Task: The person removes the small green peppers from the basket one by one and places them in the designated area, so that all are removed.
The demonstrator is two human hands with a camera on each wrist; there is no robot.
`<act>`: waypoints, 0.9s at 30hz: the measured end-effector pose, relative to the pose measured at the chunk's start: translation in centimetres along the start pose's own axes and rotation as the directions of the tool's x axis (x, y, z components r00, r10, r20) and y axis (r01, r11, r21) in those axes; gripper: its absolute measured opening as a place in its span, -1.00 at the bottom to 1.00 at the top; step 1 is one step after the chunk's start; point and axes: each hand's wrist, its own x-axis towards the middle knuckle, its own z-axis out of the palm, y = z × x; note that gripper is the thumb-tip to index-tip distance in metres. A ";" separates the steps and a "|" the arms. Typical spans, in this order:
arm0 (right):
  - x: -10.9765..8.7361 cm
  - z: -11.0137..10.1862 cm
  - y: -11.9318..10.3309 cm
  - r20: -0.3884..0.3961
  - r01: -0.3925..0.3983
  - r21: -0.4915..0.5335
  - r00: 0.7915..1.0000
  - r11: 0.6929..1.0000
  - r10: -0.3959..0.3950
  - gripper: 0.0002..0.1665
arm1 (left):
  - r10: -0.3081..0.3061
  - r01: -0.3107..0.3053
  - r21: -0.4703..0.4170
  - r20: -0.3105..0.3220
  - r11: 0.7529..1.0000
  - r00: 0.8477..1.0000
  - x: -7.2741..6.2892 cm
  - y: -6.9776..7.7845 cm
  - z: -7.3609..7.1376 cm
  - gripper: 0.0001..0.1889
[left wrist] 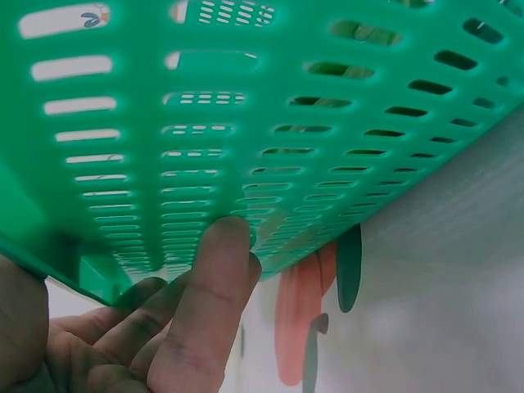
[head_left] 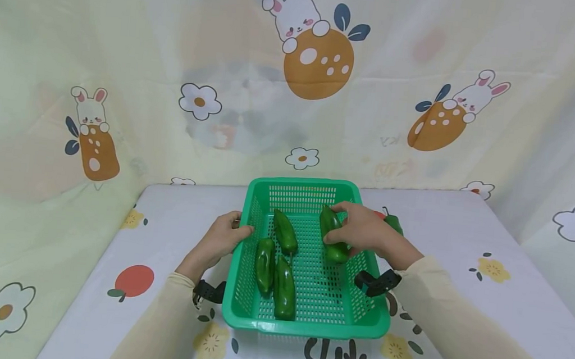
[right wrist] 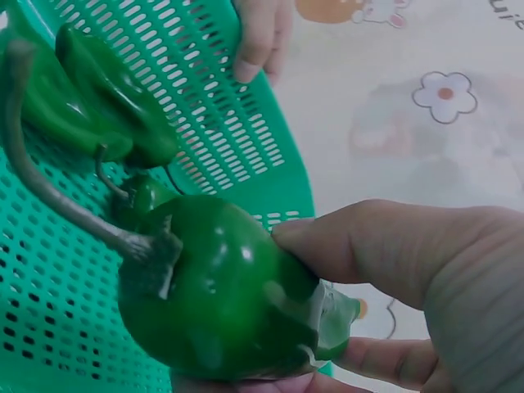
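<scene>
A green plastic basket (head_left: pixel 306 328) with slotted walls stands on the table. My left hand (head_left: pixel 218 236) grips its left rim, thumb over the edge; the left wrist view has the fingers against the outer wall (left wrist: pixel 286 45). Inside on the left lie three green peppers: one (head_left: pixel 285 233) farther back, one (head_left: pixel 264 266) by the left wall, and one (head_left: pixel 285 292) nearer the front. My right hand (head_left: pixel 364 229) pinches another green pepper (head_left: pixel 331 221) over the basket's right side. In the right wrist view this pepper (right wrist: pixel 213 286) points its long stem towards the others.
Behind the right wrist, another green pepper (head_left: pixel 394 223) lies on the table beside a red patch (head_left: pixel 380 215), partly covered by the arm. The tablecloth (head_left: pixel 189 205) carries printed fruit and flowers. A curtain (head_left: pixel 240 131) with rabbit prints hangs behind the table.
</scene>
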 end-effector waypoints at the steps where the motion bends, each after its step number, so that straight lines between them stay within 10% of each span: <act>1: -0.1 -0.2 0.0 -0.006 0.006 -0.008 1.000 1.000 -0.006 0.00 | -0.001 0.001 0.001 -0.001 1.000 1.000 0.0 0.0 0.0 -0.53; 27: -2.8 -6.5 4.0 -0.130 0.004 -0.035 0.992 0.999 -0.009 0.05 | -0.001 0.001 -0.018 0.000 1.000 1.000 0.1 -0.2 0.0 -0.52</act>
